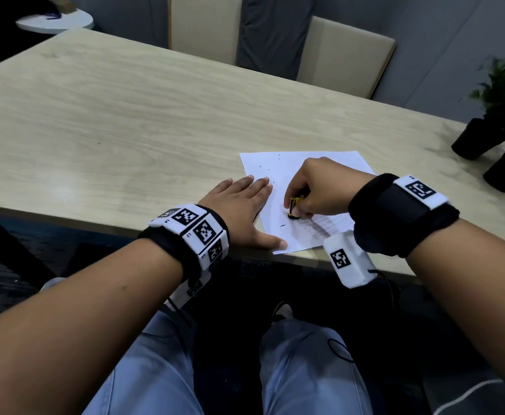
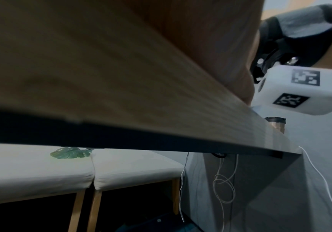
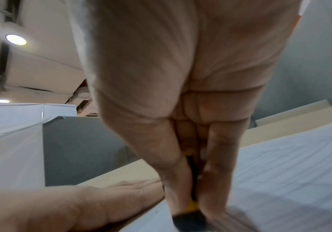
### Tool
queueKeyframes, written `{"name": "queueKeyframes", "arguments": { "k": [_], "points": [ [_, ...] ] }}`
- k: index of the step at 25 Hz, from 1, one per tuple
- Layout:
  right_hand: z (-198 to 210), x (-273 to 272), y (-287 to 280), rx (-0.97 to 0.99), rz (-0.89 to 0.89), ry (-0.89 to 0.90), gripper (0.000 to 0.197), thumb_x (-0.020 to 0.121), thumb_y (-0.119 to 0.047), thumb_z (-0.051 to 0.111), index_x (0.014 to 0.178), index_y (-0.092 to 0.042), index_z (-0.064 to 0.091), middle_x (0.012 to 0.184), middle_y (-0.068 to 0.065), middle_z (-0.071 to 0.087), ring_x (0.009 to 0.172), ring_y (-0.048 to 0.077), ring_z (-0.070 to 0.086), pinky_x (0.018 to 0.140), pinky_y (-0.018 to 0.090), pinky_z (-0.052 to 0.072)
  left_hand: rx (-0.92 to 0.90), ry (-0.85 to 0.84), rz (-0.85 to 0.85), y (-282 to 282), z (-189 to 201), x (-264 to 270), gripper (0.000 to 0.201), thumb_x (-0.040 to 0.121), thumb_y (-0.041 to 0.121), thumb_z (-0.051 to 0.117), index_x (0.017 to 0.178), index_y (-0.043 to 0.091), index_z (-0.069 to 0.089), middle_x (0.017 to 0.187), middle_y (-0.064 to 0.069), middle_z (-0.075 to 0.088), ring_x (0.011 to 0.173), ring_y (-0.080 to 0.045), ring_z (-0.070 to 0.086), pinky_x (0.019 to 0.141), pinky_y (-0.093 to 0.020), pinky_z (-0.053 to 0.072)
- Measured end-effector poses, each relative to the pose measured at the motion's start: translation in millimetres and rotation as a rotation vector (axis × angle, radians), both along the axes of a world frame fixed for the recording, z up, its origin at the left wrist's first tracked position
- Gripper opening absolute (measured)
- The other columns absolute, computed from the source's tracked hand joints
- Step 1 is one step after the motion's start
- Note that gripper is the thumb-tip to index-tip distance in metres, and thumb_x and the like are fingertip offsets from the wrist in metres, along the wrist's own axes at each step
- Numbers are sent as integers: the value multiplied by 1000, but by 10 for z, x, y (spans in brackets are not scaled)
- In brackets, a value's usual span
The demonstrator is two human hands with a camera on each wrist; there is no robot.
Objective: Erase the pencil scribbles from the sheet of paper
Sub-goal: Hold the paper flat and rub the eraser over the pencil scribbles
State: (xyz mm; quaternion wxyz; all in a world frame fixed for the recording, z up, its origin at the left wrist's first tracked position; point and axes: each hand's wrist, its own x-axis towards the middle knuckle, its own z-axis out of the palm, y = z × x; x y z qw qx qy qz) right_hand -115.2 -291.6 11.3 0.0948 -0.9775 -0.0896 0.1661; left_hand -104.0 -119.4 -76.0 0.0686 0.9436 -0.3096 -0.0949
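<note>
So we've got the eraser (image 1: 294, 206) pinched in our right hand (image 1: 323, 190), fingers (image 3: 218, 157) curled tight round its yellow-and-black sleeve, dark tip pressed down on the sheet of paper (image 1: 290, 169). The pencil scribbles (image 1: 315, 227) sit just behind the tip, toward our right wrist, near the sheet's front edge. Little dark crumbs are scattered across the upper part of the sheet.

Our left hand (image 1: 240, 208) lies flat with straight fingers, holding nothing, pressing along the sheet's left edge, thumb at the near corner.

The sheet sits right at the front edge of the counter (image 1: 110, 115), near corner practically on the lip. Lots of bare wood to the left and beyond. On the right, two dark plant pots (image 1: 479, 139) stand well apart from the paper, and something white pokes in at the frame edge.
</note>
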Motion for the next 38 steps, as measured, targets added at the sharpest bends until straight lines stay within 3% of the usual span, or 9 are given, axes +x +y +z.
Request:
{"name": "queueKeyframes", "arguments": {
  "k": [3, 5, 11, 16, 22, 26, 30, 38],
  "points": [
    [-62, 21, 69, 121, -26, -150, 15, 75, -13, 72, 86, -23, 76, 69, -8, 68, 74, 9, 62, 68, 23, 50, -4, -6, 1, -8, 2, -3, 114, 73, 88, 41, 156, 26, -6, 163, 13, -12, 149, -9, -12, 120, -36, -8],
    [-130, 39, 160, 133, 17, -212, 16, 76, -15, 69, 90, -20, 77, 77, -2, 70, 79, 14, 62, 70, 27, 50, -3, -9, 1, -3, 4, 0, 114, 73, 87, 41, 156, 26, -8, 163, 12, -10, 149, -10, -11, 120, -36, -8],
    [-3, -32, 67, -20, 80, -13, 17, 75, -11, 71, 84, -25, 75, 61, -8, 67, 66, 2, 62, 62, 20, 48, 0, 0, -1, -5, -7, 2, 115, 72, 89, 39, 157, 26, -6, 162, 14, -14, 149, -8, -12, 120, -35, -8],
    [-118, -41, 10, 83, 1, -206, 17, 80, -12, 69, 92, -22, 75, 73, -10, 64, 80, 10, 60, 70, 20, 42, 5, 1, 4, 3, 22, -13, 114, 73, 87, 41, 157, 25, -6, 162, 14, -14, 149, -9, -12, 120, -35, -8],
    [-33, -233, -166, 8, -2, -41, 20, 74, -8, 70, 84, -25, 76, 69, -11, 66, 72, 4, 60, 66, 21, 49, 7, 8, 4, -2, 20, -2, 115, 72, 88, 41, 157, 26, -5, 162, 14, -14, 149, -8, -12, 120, -35, -8],
    [-98, -131, -51, 109, -25, -198, 17, 79, -11, 70, 91, -21, 75, 73, -10, 65, 72, 4, 57, 63, 11, 42, 7, 7, 4, -6, 30, -11, 115, 72, 88, 42, 157, 25, -5, 163, 14, -13, 149, -9, -12, 120, -35, -8],
    [-179, -92, 15, 101, -12, -208, 18, 82, -12, 66, 96, -19, 74, 83, -5, 68, 81, 10, 58, 74, 22, 46, 9, 7, 5, -12, 36, -20, 114, 73, 87, 42, 157, 26, -5, 163, 14, -13, 149, -9, -12, 120, -35, -7],
    [-61, -317, -104, 35, -3, -77, 17, 78, -12, 70, 91, -21, 75, 79, -8, 70, 79, 8, 61, 73, 23, 49, 5, 13, -5, 2, 12, 4, 115, 71, 89, 41, 157, 26, -5, 163, 14, -13, 149, -9, -13, 121, -36, -8]
  ]
}}
